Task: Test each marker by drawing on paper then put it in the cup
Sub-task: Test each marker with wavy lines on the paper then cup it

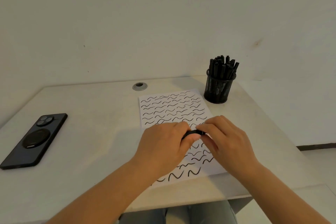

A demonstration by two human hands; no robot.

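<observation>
Over the near part of the desk (91,151), just above the lower half of the paper (174,112), the left hand (161,143) and the right hand (227,142) meet around one black marker (192,132). The left hand is curled closed on one end of the marker, with its thumb lying under the barrel; the right hand pinches the other end between thumb and fingers. Only a short dark stretch of the marker shows between the two hands, so I cannot tell whether its cap is on or off. The marker is held clear of the sheet, lying roughly level.

The paper lies right of the desk's middle, its near edge close to the desk's front edge, and it is covered with rows of short black wavy strokes from far edge to near edge. Just past the paper's far right corner, near the back right corner of the desk, stands the black mesh cup (219,87), upright and crowded with black markers standing on end. By the left edge of the desk a dark phone (34,142) lies face down, well apart from the paper. A round cable grommet (139,86) sits in the desk near its back edge.
</observation>
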